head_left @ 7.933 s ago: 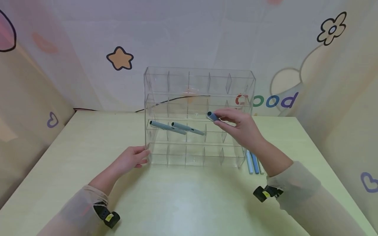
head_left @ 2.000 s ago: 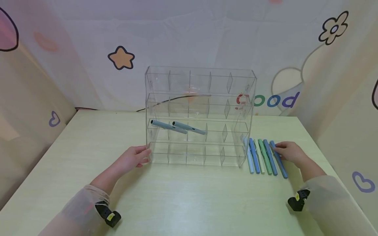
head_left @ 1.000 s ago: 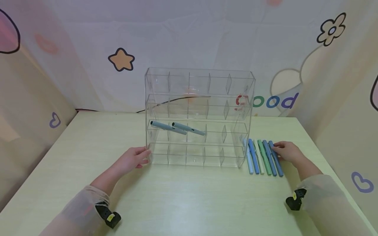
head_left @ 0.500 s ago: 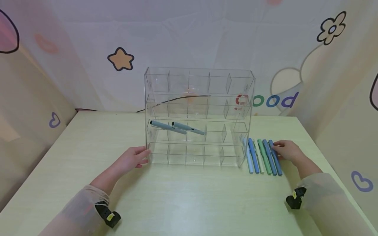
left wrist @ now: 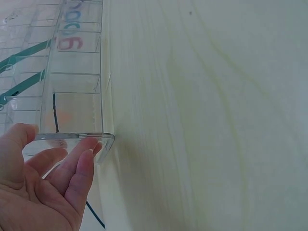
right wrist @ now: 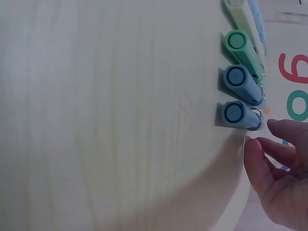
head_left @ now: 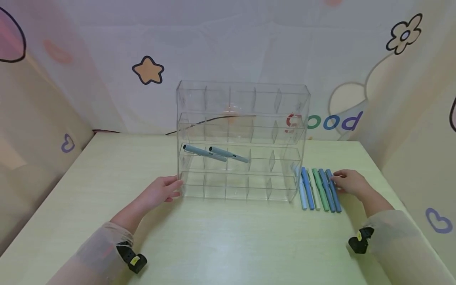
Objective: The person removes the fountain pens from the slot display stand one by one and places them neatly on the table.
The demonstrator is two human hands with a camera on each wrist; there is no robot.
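Note:
A transparent display rack (head_left: 236, 194) with rows of compartments stands on the table. My left hand (head_left: 162, 190) grips its lower left side edge; in the left wrist view, the thumb and fingers of the left hand (left wrist: 53, 183) lie on either side of the panel. Two grey-blue pens (head_left: 204, 152) lie slanted in the rack's third row down. To the right, several capped pens lie side by side. My right hand (head_left: 350, 183) rests at the far end of the outermost blue pen (head_left: 333, 192). In the right wrist view, its fingers, loosely bent, sit just beside that blue pen (right wrist: 236, 113).
Beside the outermost pen lie another blue pen (head_left: 326, 190), a green pen (head_left: 321, 190), a whitish pen (head_left: 314, 190) and two bluer ones close to the rack's right side. A printed curtain (head_left: 228, 47) hangs behind the table (head_left: 228, 245).
Earlier my right hand held a blue pen at the rack; it then moved down right to the pen row. The outermost pen has shifted left against its neighbour. The left hand stayed put.

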